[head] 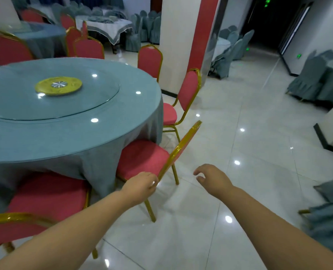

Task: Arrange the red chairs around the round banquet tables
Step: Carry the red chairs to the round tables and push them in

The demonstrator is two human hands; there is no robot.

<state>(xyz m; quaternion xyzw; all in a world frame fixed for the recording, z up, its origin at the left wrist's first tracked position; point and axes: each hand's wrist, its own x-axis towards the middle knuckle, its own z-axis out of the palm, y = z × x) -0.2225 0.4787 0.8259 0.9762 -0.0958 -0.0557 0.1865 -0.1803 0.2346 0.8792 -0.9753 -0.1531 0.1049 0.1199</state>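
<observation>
The left hand [140, 187] gripped the gilt back frame of a red chair [142, 158] at its lower edge. The right hand [213, 177] hovered at three o'clock from it, fingers loosely curled, holding nothing. The chair's seat was tucked under the round table [74, 133] at ten o'clock. This looked like final squaring; next, probably a small nudge, matching the neighbouring chair [187, 94] at twelve o'clock.

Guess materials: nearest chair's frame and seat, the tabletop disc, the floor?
Chair frame: likely metal tube, glossy gold finish, thin with highlights. Chair seat: matte red padded fabric, no glare. Tabletop disc: seemingly clear glass, cloth visible through, lights reflected. Floor: polished tile, grout lines, mirror-like glare.
</observation>
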